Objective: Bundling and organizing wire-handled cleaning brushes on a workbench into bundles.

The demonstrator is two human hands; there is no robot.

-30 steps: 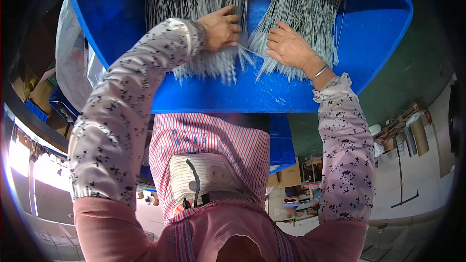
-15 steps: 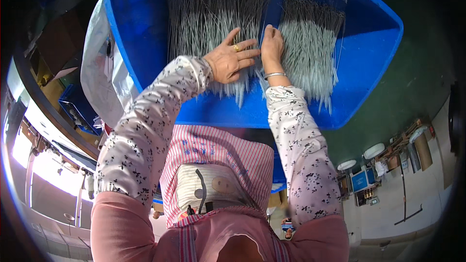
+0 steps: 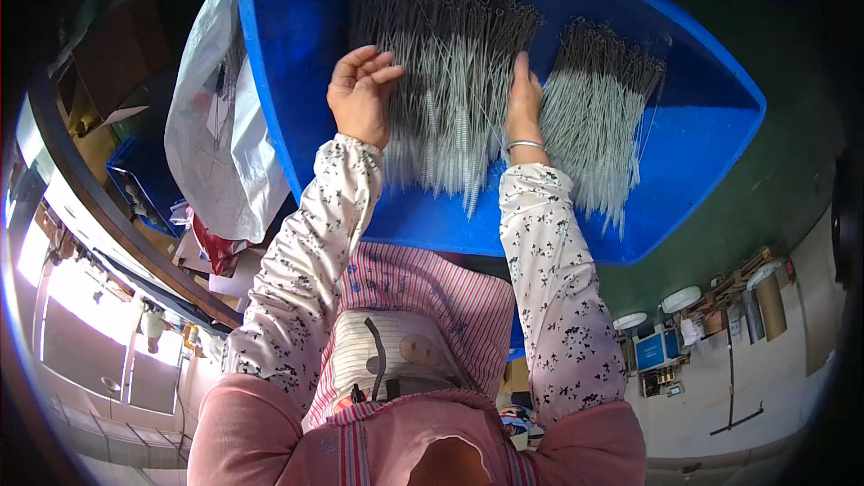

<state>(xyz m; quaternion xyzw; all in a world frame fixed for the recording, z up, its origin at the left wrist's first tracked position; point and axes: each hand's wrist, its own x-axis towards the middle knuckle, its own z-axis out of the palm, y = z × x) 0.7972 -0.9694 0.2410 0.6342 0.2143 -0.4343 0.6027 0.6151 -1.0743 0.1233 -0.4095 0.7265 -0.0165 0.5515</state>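
Note:
A big blue tub point(image 3: 297, 72) lies in front of me with two heaps of thin grey wire brushes in it. The larger heap point(image 3: 450, 90) sits in the middle; a smaller heap point(image 3: 598, 117) lies to its right. My left hand point(image 3: 360, 94) rests with fingers spread against the left edge of the larger heap. On the heap's right edge my right hand point(image 3: 522, 94) presses flat, a bangle on its wrist. Neither hand grips anything that I can see.
A crumpled white plastic bag point(image 3: 211, 135) lies left of the tub. Cardboard boxes point(image 3: 99, 72) and a blue crate point(image 3: 144, 180) stand further left. Green floor point(image 3: 720, 243) shows to the right, with small clutter at the lower right.
The hands have moved apart: the left one shifted to the left side of the larger heap, the right one to its right side. The view tilted further over the tub.

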